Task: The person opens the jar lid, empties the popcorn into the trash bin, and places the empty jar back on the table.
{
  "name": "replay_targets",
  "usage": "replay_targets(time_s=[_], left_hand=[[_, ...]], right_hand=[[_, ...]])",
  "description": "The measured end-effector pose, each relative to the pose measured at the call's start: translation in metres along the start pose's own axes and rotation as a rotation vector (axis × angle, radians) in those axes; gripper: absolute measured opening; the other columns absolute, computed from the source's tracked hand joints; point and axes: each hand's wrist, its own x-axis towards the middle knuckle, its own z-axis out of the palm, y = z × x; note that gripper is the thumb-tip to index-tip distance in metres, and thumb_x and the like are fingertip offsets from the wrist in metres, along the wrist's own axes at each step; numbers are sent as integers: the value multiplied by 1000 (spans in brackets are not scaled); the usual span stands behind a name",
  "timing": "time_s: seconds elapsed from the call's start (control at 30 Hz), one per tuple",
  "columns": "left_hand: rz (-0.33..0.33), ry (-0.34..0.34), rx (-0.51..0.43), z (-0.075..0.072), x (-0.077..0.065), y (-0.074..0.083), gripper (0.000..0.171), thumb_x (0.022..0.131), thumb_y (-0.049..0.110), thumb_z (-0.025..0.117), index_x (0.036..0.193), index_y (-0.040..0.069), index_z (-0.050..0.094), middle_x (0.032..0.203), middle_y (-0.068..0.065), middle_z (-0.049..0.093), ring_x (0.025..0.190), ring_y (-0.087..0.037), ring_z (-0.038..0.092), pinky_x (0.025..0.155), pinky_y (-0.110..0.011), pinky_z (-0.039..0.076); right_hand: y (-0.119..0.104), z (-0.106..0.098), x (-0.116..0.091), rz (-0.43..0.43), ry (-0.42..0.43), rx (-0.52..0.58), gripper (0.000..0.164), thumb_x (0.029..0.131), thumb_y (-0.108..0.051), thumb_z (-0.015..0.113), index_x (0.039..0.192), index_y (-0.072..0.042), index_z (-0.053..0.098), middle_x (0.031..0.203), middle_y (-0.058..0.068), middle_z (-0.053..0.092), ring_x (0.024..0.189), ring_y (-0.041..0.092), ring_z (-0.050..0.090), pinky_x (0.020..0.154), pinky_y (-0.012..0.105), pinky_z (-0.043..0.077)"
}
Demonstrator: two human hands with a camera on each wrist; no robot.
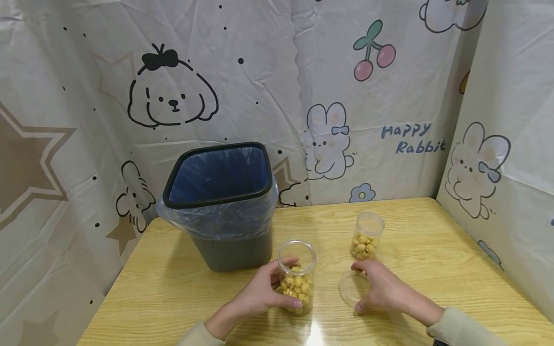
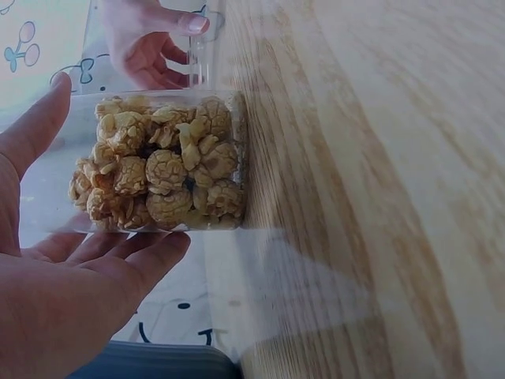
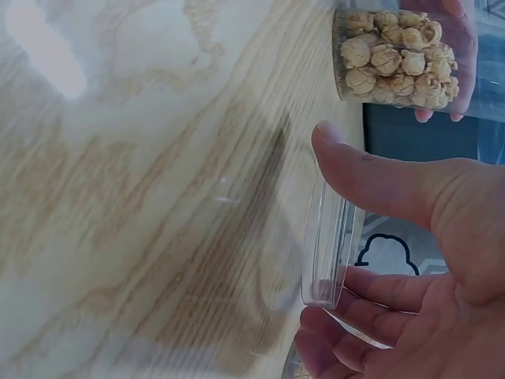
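Observation:
A clear round jar of golden popcorn balls (image 1: 298,288) stands uncovered on the table, and the left hand (image 1: 264,288) holds it by its side. The thumb lies across the front while the fingers reach round behind, as the left wrist view of the popcorn (image 2: 162,166) also shows. To the right, the right hand (image 1: 383,288) is at a clear round lid (image 1: 351,288), thumb at the near edge and fingers at the far edge. The right wrist view has the lid (image 3: 327,237) between thumb and fingers, low over the tabletop.
Behind the right hand stands a second clear jar (image 1: 367,235), partly filled with popcorn. A grey bin (image 1: 235,250) with a black rim and blue liner stands at the back left of the wooden table (image 1: 160,298). Printed cloth (image 1: 259,91) hangs behind and at the sides.

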Motion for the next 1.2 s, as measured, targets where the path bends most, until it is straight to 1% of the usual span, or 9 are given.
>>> replay_targets(time_s=[0.33,0.53,0.6,0.67,0.8,0.87,0.93,1.03,1.2], left_hand=[[-3,9,9,2,0,1,80,83,2,89,154,6,50,153,-20,50,126,-25,60,114,-49,41],[6,18,8,2,1,-2,80,83,1,89,153,6,51,153,-21,50,126,-25,60,114,-49,41],[5,20,6,2,1,-2,80,83,1,89,153,5,51,153,-21,50,126,-25,60,115,-49,41],[2,21,1,2,0,-2,79,83,1,89,153,6,51,153,-21,50,126,-25,60,115,-50,40],[-5,21,-4,0,-3,-1,78,84,1,88,153,6,51,154,-21,49,128,-27,59,116,-54,38],[-6,22,-2,0,-5,-1,78,85,1,88,153,6,50,154,-22,49,129,-28,58,117,-56,37],[-6,25,5,-1,-7,0,78,85,2,88,153,5,50,155,-22,49,130,-29,58,117,-57,36],[-9,28,9,-3,-10,0,79,85,3,88,154,5,50,155,-22,49,131,-29,58,116,-58,36],[2,36,18,-6,-17,-1,78,85,3,88,153,6,50,154,-20,51,130,-27,58,115,-55,39]], right_hand=[[4,5,-1,-46,-12,-25,91,53,-24,107,127,8,64,126,18,66,122,46,56,103,62,46],[3,7,-3,-47,-28,-20,97,55,-26,107,134,5,61,130,19,61,124,45,54,101,61,47],[-1,4,-3,-60,-29,-8,94,59,-25,105,137,3,60,132,19,59,122,44,56,98,60,50],[-7,-1,-1,-94,-19,5,85,67,-23,102,138,0,60,132,17,59,117,40,58,93,56,52],[-29,-19,8,-208,46,57,51,89,-19,87,134,-5,65,127,9,62,105,30,61,80,41,55],[-42,-29,16,-279,105,87,40,96,-17,80,132,-7,67,125,6,64,100,27,61,76,35,55],[-54,-37,27,-341,167,119,37,99,-17,76,134,-8,67,126,6,65,99,24,62,74,32,56],[-71,-44,43,-415,252,159,39,101,-17,75,137,-9,65,131,8,64,99,22,63,76,32,58],[-98,-50,70,-504,325,203,45,101,-16,75,143,-10,61,144,9,56,101,19,64,78,34,59]])
